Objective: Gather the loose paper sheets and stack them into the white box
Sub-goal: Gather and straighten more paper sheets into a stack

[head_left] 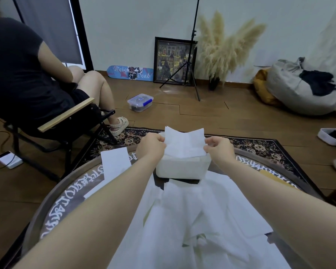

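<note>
Round dark table (70, 193) w/ white lettering, white box (181, 167) at far side. Left hand (151, 145) & right hand (219, 147) each pinch a side edge of paper sheets (184, 144) above box. Loose sheets (198, 220) near side of box: prob. light, floppy, crease-prone; grip edges.

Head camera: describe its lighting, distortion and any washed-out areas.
Head view: soft, even indoor light, faint shadows; wide-angle bending curves the round table rim and stretches the forearms; the loose paper sheets nearly blow out, creases barely readable; left hand and right hand stay sharp at the white box.
</note>
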### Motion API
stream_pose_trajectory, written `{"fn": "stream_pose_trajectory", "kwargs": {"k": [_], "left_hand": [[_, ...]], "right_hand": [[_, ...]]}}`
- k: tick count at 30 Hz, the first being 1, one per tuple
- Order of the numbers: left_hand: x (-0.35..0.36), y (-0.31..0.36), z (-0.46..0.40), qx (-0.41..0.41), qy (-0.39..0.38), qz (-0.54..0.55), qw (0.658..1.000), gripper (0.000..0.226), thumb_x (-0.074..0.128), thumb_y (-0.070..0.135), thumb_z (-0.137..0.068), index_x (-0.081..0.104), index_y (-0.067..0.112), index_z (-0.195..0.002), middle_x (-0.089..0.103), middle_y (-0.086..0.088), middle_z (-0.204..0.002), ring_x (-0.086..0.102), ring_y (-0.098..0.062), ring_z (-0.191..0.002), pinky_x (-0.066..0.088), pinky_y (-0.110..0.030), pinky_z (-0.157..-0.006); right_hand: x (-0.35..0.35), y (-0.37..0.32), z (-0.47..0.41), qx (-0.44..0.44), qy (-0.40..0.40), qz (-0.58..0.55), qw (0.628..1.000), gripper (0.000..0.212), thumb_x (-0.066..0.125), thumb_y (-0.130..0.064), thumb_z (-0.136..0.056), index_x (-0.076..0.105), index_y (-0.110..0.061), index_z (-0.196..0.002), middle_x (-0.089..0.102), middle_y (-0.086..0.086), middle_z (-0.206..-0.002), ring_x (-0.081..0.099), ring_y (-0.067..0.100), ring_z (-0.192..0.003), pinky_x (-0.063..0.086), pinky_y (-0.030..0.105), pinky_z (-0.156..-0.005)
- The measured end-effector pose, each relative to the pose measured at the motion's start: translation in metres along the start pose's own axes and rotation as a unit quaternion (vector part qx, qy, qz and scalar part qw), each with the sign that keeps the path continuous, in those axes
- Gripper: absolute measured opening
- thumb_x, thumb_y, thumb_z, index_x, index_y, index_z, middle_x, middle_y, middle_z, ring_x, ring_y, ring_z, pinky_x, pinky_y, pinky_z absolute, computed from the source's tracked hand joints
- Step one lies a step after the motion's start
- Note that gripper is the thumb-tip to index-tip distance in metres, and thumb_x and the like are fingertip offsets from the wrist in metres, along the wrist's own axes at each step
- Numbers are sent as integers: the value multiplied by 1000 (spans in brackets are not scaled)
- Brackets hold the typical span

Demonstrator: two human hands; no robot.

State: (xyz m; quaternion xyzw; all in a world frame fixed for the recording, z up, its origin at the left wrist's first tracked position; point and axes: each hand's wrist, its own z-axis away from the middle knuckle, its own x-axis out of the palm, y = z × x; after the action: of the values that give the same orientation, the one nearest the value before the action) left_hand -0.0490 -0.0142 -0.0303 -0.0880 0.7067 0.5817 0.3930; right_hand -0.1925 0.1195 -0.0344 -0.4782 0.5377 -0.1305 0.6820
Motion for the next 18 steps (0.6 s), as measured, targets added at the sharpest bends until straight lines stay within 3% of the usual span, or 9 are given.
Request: {"fn": "stream_pose_trajectory", "kwargs": {"k": [5,8,10,14,18], "left_hand": [[7,0,-11,8,-11,-70,997,23,60,12,-86,72,27,-99,67,3,-110,61,-23,-101,43,-29,-72],[10,1,-9,24,-5,-136,990,28,57,6,-85,64,33,-84,62,1,-93,55,-25,-83,39,-27,-66],[10,1,-7,42,-6,-167,985,25,55,3,-84,65,27,-82,64,1,-95,51,-26,-80,38,-28,-65],[8,-1,0,73,-18,-172,982,31,55,16,-90,65,28,-117,65,1,-120,58,-25,-109,41,-29,-78],[1,0,13,108,-58,-175,977,30,54,27,-92,62,28,-120,64,4,-120,57,-22,-113,44,-31,-83]], "right_hand": [[9,8,-12,6,6,35,999,23,62,-10,-83,71,-22,-101,55,-11,-71,55,18,-77,46,35,-78],[11,9,-12,-8,13,66,998,26,60,-12,-86,71,-23,-106,67,-2,-95,60,20,-91,46,33,-77],[11,9,-9,-20,19,94,995,29,58,-12,-88,70,-25,-111,67,0,-111,59,22,-105,47,32,-80],[6,9,-2,-52,-8,138,989,28,53,-13,-91,69,-26,-109,69,-2,-109,62,20,-101,49,34,-84],[-1,9,6,-72,-67,160,982,24,55,-16,-89,69,-25,-107,68,-4,-108,60,19,-105,49,38,-91]]}}
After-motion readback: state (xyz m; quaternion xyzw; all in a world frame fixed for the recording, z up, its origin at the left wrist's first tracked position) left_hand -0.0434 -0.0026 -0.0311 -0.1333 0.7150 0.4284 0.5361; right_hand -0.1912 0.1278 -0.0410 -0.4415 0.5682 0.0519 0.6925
